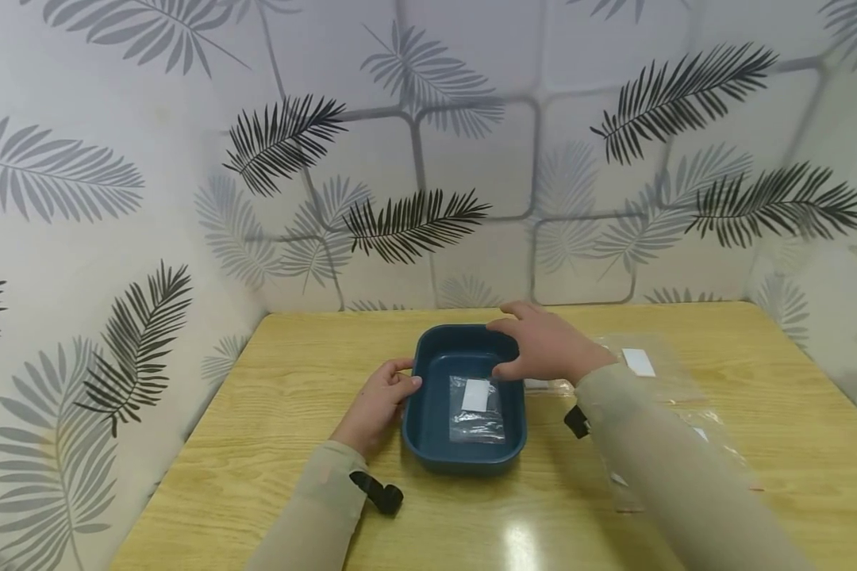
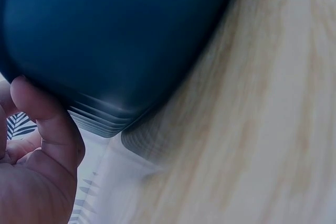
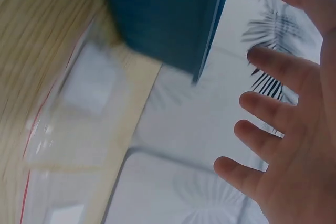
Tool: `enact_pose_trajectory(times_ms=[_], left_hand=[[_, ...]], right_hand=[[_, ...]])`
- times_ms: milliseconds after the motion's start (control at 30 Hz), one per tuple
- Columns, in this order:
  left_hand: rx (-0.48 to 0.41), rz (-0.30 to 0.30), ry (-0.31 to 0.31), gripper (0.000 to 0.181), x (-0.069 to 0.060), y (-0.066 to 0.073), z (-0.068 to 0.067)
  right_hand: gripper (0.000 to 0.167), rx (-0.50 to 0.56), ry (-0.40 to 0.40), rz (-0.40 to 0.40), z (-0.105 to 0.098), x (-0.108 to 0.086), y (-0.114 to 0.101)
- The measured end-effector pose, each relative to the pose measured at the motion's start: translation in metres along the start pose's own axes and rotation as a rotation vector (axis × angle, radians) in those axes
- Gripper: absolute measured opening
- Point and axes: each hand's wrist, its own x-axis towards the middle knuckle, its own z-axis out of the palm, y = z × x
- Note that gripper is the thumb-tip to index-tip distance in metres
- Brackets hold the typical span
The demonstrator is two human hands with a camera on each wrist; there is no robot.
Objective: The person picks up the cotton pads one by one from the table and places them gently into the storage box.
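A dark blue rectangular tray [image 1: 464, 458] stands on the table. Inside it lies a clear plastic bag [image 1: 478, 428] with a white card [image 1: 475, 395] in it. My left hand [image 1: 377, 404] holds the tray's left rim, thumb at the edge; in the left wrist view the left hand [image 2: 44, 145] touches the tray's outer wall [image 2: 115, 40]. My right hand [image 1: 546, 345] is over the right rim, its fingers spread and holding nothing. In the right wrist view the right hand [image 3: 294, 114] is apart from the tray [image 3: 163, 19].
Several clear bags with white pieces lie on the wooden table [image 1: 307, 357] to the tray's right, one of them [image 1: 674, 381] at the back and another [image 1: 721, 444] partly under the right forearm. A leaf-patterned wall [image 1: 471, 174] borders the table's back edge.
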Motion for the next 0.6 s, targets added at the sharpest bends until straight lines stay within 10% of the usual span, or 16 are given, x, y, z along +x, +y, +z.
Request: enact_pose_trajectory(times_ms=[600], left_hand=[[-0.009, -0.005, -0.013, 0.05, 0.003, -0.005, -0.002]], right_hand=[[0.079, 0.072, -0.072, 0.125, 0.017, -0.018, 0.071]])
